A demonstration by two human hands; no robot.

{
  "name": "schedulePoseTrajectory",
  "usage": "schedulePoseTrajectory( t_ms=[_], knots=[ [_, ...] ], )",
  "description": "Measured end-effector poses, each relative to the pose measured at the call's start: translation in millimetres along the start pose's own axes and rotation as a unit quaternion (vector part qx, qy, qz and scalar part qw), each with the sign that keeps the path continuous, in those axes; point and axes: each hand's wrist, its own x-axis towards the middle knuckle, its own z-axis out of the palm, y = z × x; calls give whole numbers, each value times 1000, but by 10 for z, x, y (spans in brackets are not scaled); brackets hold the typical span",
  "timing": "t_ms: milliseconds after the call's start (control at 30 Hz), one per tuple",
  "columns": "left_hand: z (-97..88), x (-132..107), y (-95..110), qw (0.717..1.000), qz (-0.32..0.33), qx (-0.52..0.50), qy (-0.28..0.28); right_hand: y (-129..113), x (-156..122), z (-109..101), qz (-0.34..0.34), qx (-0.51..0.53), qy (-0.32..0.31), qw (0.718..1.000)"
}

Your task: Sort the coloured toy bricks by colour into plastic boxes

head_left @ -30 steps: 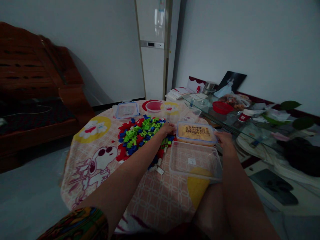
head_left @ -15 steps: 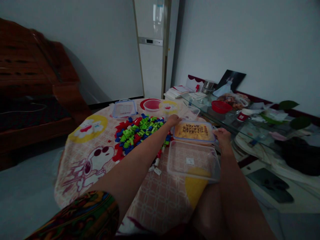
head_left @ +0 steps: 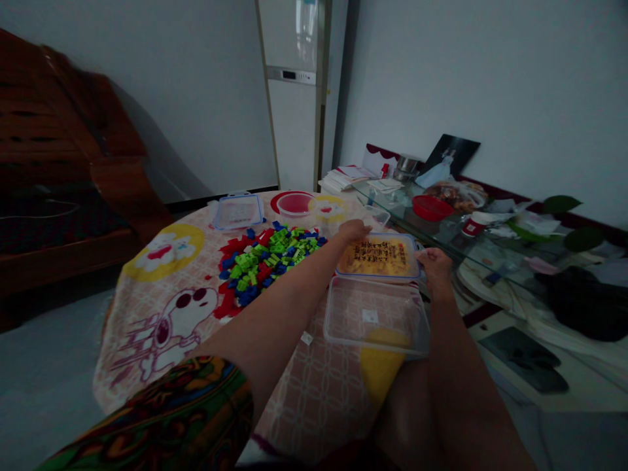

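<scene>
A plastic food container sits on the table, with a clear blue-edged lid; yellow-orange and black writing show through. My left hand is closed at its far left edge, the fingertips partly hidden. At the container's right edge my right hand pinches the side. Nearer to me stands an uncovered clear plastic box with a small white label. Left of the container lies a heap of green, blue and red plastic pieces, partly covered by my left forearm.
A blue-edged clear lid and a pink bowl are at the table's far side. Another clear tub is behind the container. On the right, a glass table carries a red bowl and a paper cup.
My left hand has slid right along the far edge of the container, from its corner. My right hand stays at the right edge. The view has shifted slightly.
</scene>
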Motion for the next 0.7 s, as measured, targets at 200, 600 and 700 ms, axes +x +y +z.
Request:
schedulePoseTrajectory(
  t_ms=[200,600,700],
  knots=[
    [-43,-10,56,999,-34,11,10,-8,-8,10,-7,22,3,1000],
    [60,-801,-358,979,89,-43,179,-56,-26,-5,55,-42,38,997],
    [57,-1100,-550,985,50,-43,159,-133,-20,3,93,-6,48,994]
  ],
)
